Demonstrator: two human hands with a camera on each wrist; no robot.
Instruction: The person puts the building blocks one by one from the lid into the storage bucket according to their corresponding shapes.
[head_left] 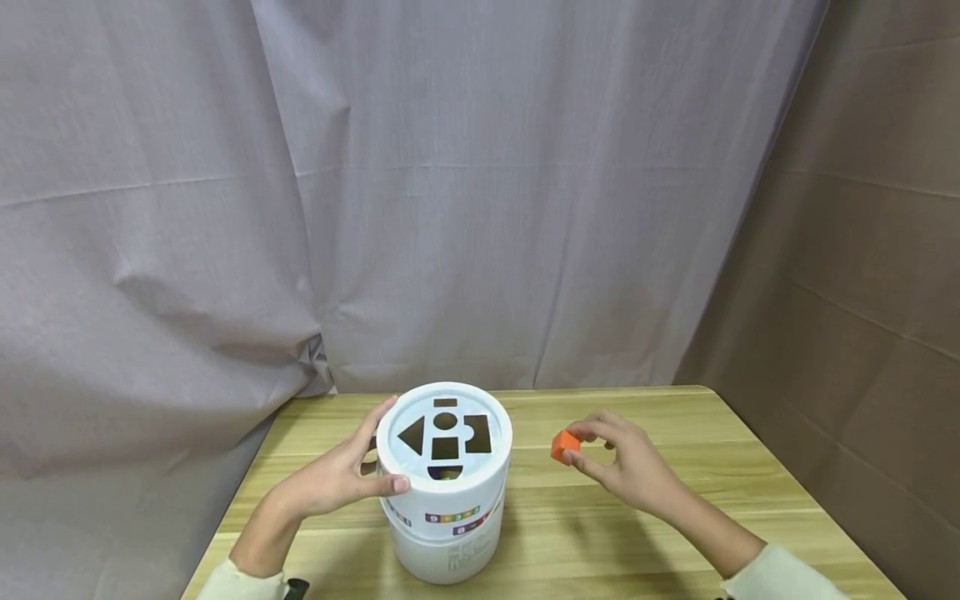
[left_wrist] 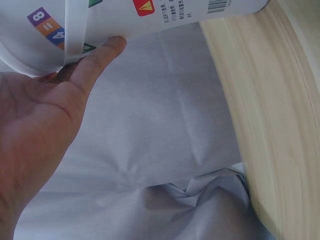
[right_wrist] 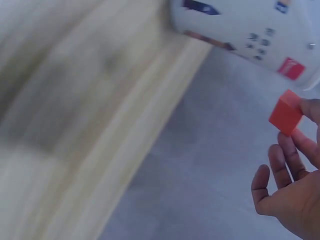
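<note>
A white round bucket with printed number stickers stands upright on the table. Its pale lid has several dark cut-out holes: a triangle, a circle, rectangles and other shapes. My left hand holds the bucket's left side near the top, thumb on the front rim and fingers reaching round behind; some fingers are hidden in the left wrist view. To the right of the bucket, my right hand pinches a small orange block between thumb and fingertips, above the table. In the right wrist view the block has flat faces and sharp edges.
The light wooden table extends to the right of the bucket. Grey cloth hangs behind it, and a browner cloth hangs at the right. A white strap-like handle runs down the bucket's side.
</note>
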